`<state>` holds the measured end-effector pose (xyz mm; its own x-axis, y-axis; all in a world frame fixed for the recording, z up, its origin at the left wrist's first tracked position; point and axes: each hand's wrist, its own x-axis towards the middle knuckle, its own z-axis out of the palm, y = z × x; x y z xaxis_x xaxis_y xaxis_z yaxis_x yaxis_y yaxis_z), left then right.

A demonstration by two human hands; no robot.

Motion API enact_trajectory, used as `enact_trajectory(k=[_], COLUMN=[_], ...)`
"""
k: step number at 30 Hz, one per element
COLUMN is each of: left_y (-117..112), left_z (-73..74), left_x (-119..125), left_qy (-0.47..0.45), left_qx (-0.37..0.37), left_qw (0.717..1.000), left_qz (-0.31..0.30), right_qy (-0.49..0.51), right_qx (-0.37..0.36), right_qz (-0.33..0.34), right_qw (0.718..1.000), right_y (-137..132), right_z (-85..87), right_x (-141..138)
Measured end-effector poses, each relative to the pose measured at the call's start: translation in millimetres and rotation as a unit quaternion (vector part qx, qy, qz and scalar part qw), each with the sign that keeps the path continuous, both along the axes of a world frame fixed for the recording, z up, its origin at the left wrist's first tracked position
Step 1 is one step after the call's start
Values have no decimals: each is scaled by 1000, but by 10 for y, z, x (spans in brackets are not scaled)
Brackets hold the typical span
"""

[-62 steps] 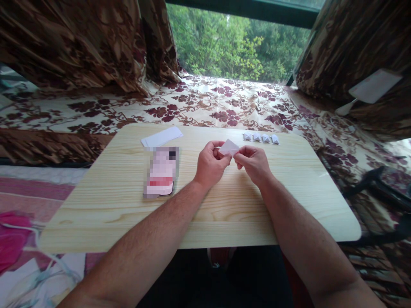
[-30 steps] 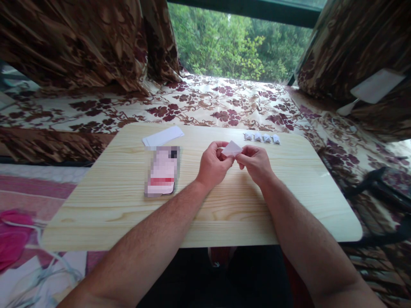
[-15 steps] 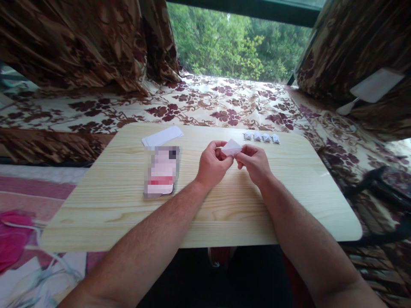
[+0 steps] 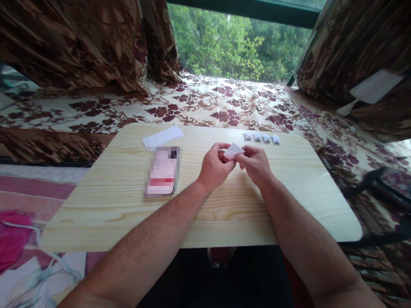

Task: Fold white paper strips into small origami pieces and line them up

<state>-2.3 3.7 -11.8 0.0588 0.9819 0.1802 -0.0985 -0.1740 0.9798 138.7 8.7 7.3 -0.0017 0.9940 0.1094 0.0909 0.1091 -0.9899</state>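
A small piece of folded white paper [image 4: 233,151] is held above the table between my two hands, its pointed corner facing up and away from me. My left hand [image 4: 215,164] pinches its left and lower side. The right edge is gripped by my right hand [image 4: 255,161], thumb and fingers closed on it. The fingertips of both hands nearly meet below the paper, and they hide its lower part. Beyond my right hand stands a row of several small folded white paper pieces [image 4: 261,137], each with a raised point.
White paper strips [image 4: 163,136] lie in a stack at the table's far left. A pink phone [image 4: 162,171], partly blurred, lies left of my hands. The pale wooden table [image 4: 224,218] has rounded corners. A white lamp-like object [image 4: 375,85] stands at the right.
The folded paper has turned slightly and shifted a little to the right. My left hand has moved slightly right with it, and the right fingers sit further over its edge.
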Motion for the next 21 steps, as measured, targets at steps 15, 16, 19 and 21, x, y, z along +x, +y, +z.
enact_trajectory(k=[15, 16, 19, 21], left_y=[-2, 2, 7, 5], left_z=[-4, -10, -25, -29], left_x=[4, 2, -6, -6], left_qy=[-3, -2, 2, 8], left_qx=[2, 2, -5, -6], left_qw=[1000, 1000, 1000, 1000], left_qz=[-18, -16, -14, -19], right_qy=[5, 8, 8, 3], right_qx=[1, -6, -18, -11], right_qz=[4, 4, 6, 9], right_qw=[1000, 1000, 1000, 1000], right_y=[4, 5, 5, 5], right_z=[-20, -24, -28, -26], right_x=[8, 7, 0, -3])
